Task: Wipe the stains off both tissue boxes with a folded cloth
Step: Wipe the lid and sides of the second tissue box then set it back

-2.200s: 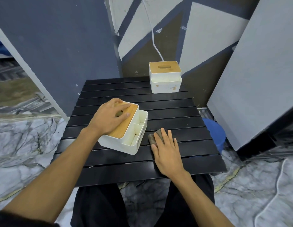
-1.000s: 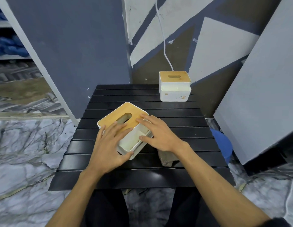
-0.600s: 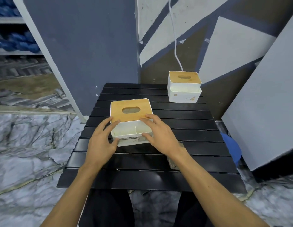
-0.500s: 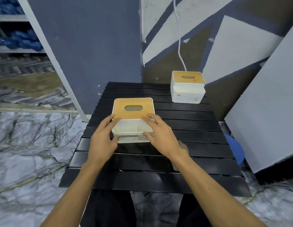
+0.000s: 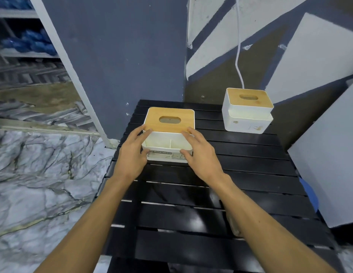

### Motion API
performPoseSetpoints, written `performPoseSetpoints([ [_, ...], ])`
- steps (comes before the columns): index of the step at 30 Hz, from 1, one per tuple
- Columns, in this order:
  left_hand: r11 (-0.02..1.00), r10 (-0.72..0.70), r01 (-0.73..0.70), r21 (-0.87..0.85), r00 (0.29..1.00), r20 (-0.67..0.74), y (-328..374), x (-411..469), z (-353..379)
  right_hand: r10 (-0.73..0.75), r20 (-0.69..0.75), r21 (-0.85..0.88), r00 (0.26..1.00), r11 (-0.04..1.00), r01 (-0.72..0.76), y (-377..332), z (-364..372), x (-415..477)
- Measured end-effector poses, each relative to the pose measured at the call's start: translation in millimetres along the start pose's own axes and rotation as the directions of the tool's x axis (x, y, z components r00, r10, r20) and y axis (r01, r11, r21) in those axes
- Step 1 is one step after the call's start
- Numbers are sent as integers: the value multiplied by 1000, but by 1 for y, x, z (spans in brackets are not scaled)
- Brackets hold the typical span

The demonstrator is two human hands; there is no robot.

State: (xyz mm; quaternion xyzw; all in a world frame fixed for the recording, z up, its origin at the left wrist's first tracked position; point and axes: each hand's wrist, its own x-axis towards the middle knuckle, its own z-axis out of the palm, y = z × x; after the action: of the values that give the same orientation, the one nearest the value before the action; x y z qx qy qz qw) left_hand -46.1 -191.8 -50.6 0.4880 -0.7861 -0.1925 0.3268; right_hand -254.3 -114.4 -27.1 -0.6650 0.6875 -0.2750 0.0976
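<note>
A white tissue box with a wooden lid stands upright at the table's far left, front compartments facing me. My left hand grips its left front corner and my right hand its right front corner. A second tissue box with the same wooden lid stands at the far right, with brown stains on its white front. The folded grey-brown cloth lies on the table near me, mostly hidden under my right forearm.
The black slatted table stands against a dark blue wall panel. A white cable hangs down behind the far box. A grey board leans at the right, with a blue object beside the table edge. Marble floor lies to the left.
My right hand left the cloth and joined the left on the near box. Together they turned the box square to me and slid it toward the table's far left.
</note>
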Motion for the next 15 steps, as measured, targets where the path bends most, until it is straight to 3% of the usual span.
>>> performPoseSetpoints([
  [15, 997, -74, 74, -21, 997, -5, -23, 96, 14, 70, -41, 71, 997, 995, -67, 22, 17, 91],
])
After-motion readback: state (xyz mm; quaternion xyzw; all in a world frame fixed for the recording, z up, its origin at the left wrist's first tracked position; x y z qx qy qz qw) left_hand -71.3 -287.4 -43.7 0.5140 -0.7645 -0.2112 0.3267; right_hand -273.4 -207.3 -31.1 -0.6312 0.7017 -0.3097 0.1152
